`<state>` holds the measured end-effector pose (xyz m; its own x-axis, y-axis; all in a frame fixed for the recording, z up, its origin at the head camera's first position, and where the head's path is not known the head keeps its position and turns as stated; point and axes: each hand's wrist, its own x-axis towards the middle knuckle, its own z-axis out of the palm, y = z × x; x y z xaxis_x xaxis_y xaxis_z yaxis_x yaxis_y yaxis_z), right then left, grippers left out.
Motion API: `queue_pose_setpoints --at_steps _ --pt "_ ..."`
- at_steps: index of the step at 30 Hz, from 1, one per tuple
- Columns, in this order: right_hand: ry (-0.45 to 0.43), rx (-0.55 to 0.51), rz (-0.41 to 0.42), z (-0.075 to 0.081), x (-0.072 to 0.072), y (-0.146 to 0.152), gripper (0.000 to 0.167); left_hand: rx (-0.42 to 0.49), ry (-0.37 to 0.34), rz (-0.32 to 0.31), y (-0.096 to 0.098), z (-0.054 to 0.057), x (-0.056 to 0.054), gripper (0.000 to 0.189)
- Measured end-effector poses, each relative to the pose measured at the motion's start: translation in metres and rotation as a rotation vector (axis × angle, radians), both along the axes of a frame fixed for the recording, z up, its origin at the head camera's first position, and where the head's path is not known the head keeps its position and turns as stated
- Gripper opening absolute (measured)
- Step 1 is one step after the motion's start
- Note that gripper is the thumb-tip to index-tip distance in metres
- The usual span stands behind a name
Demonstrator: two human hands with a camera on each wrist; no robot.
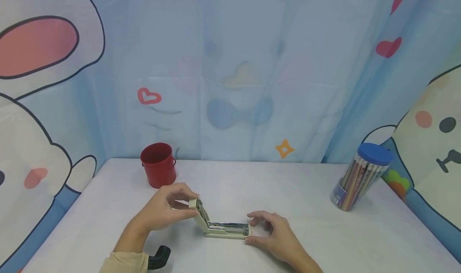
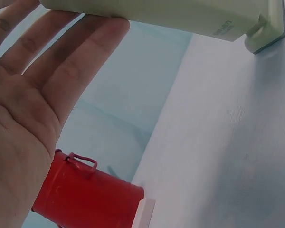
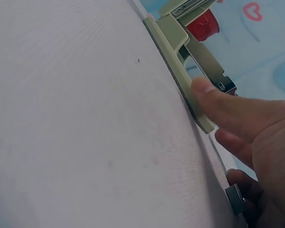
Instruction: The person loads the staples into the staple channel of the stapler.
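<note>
A pale green stapler [image 1: 226, 230] sits on the white table, its top cover swung up and back so the metal magazine [image 1: 228, 225] shows. My left hand [image 1: 163, 207] pinches the raised cover's end between thumb and fingers. In the left wrist view, fingers lie against the cover [image 2: 156, 14]. At the other end, my right hand [image 1: 273, 235] grips the base's tip, with the thumb on its near side. The right wrist view shows a small grey ridged piece [image 3: 235, 198], perhaps a strip of staples, by that hand's curled lower fingers.
A red bucket [image 1: 158, 167] stands at the back left. On the right is a clear jar of pencils [image 1: 356, 181] with a blue lid. A pale block [image 2: 144, 213] lies beside the bucket in the left wrist view. A printed curtain [image 1: 234, 85] hangs behind the table.
</note>
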<state>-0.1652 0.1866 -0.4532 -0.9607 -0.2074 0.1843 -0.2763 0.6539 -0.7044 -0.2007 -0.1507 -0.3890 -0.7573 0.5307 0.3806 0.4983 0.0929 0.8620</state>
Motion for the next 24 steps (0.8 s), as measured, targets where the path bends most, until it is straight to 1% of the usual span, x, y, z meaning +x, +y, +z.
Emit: queue_pose_setpoints --at_steps 5,8,11,14,19,24 --pt "-0.041 -0.063 0.009 0.002 0.001 0.002 0.061 -0.010 0.007 0.010 0.001 0.002 0.001 0.027" --pt "-0.071 -0.092 0.016 0.008 0.001 0.007 0.061 -0.017 0.006 0.019 0.001 0.002 0.002 0.027" --pt "-0.071 -0.105 0.050 0.016 -0.001 0.018 0.058 -0.017 0.012 0.022 0.001 0.002 0.002 0.027" --pt "-0.070 -0.096 0.090 0.023 -0.003 0.031 0.054 -0.015 0.021 0.020 0.002 0.001 0.002 0.027" --pt "-0.135 -0.059 0.121 0.033 -0.004 0.054 0.045 -0.016 0.024 0.017 0.002 0.001 0.001 0.027" --pt "-0.185 -0.032 0.134 0.035 -0.003 0.067 0.040 -0.018 0.023 0.017 0.003 0.001 0.001 0.027"
